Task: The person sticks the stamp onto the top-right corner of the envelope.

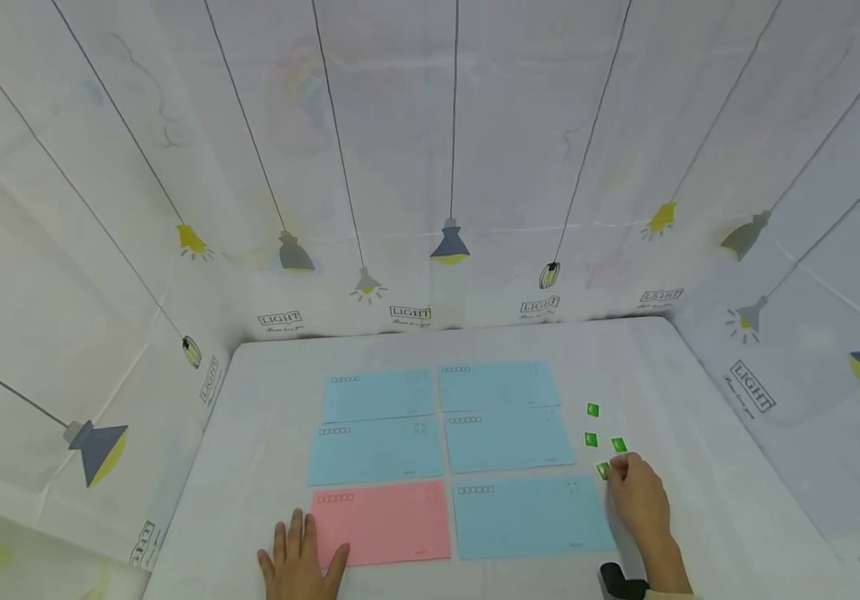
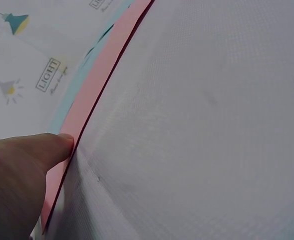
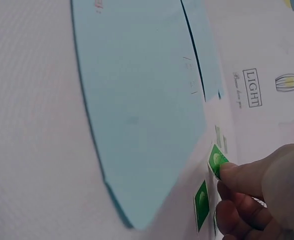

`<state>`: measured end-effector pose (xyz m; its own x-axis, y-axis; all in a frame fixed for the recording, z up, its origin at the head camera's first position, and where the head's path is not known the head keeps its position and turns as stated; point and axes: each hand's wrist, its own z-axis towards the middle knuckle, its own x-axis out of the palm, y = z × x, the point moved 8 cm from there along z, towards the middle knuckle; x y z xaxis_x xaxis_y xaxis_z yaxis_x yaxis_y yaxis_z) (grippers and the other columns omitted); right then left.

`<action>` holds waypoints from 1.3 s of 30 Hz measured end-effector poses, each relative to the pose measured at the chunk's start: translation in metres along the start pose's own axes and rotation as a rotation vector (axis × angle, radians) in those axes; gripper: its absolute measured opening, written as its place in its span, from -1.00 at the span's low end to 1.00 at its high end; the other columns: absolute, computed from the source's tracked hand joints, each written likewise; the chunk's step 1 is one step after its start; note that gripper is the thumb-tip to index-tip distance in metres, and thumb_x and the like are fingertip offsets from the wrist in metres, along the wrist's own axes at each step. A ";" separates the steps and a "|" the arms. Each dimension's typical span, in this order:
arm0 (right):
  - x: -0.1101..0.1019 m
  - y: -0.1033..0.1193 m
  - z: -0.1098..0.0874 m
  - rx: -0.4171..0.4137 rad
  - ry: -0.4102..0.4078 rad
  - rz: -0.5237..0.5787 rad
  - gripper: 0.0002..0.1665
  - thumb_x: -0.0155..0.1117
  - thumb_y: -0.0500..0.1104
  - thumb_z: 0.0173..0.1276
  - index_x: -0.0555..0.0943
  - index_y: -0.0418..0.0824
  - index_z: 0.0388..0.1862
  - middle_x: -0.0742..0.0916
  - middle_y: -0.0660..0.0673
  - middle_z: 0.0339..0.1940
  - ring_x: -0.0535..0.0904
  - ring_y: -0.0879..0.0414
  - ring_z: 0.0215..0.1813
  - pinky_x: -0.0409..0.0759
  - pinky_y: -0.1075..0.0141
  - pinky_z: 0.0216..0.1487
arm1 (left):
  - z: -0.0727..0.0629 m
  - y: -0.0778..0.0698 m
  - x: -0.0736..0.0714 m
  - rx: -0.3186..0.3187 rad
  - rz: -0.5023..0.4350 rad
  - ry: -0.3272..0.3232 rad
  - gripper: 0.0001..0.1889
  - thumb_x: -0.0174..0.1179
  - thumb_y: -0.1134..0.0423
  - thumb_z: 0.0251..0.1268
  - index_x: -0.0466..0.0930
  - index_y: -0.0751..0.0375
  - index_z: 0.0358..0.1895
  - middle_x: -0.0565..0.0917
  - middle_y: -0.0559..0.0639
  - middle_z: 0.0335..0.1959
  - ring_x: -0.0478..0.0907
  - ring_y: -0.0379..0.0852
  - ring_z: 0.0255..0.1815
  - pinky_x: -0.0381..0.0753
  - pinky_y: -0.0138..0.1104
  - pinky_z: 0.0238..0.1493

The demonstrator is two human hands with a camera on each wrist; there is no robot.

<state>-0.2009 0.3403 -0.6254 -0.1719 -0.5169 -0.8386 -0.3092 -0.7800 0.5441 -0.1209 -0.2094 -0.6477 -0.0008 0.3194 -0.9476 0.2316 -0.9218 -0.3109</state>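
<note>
My left hand lies with fingers spread at the left edge of a pink envelope. Its thumb rests on the envelope's near edge in the left wrist view. My right hand is right of the nearest blue envelope, with curled fingers. Between thumb and fingertips it pinches a small green postage stamp; part of the stamp is hidden by the thumb. Another green stamp lies close below the fingers in the right wrist view. More stamps lie just beyond the hand.
Several more blue envelopes lie in two columns on the white-covered table. White cloth walls printed with hanging lamps enclose the table at the back and sides. A black strap piece sits at my right wrist.
</note>
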 end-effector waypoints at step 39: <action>0.003 0.063 0.007 0.149 0.027 0.521 -0.59 0.12 -0.14 0.51 0.52 -0.22 0.27 0.69 -0.31 -0.06 0.66 -0.04 -0.24 0.63 0.37 -0.31 | -0.005 0.002 -0.002 0.048 -0.031 0.057 0.24 0.02 -0.64 0.06 0.12 0.36 0.55 0.05 0.31 0.62 -0.13 0.40 0.63 -0.25 0.40 0.48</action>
<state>-0.2272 0.2920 -0.5933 -0.3142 -0.8324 -0.4565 -0.3188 -0.3605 0.8766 -0.1152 -0.2109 -0.6461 0.0482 0.3585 -0.9323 0.1851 -0.9204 -0.3444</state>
